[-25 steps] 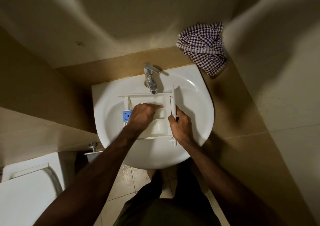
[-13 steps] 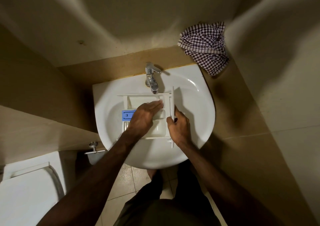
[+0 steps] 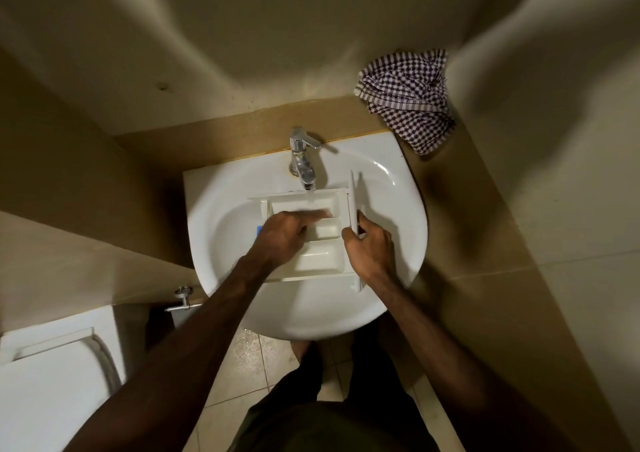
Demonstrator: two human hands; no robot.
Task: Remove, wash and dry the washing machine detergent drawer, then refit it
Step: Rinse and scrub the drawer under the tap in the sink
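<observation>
The white sink (image 3: 398, 216) lay beneath both hands, the detergent drawer (image 3: 318, 254) resting in it between them. The right hand (image 3: 370, 249) grasped its front panel; the left hand (image 3: 282, 235) pressed straightened fingers inside, below the tap (image 3: 303, 161).

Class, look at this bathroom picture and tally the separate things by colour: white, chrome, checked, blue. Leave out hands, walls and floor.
White: 3 (sink, detergent drawer, toilet)
Chrome: 2 (tap, wall valve)
Checked: 1 (cloth)
Blue: 1 (blue part at the drawer's left end)
Total: 7
</observation>
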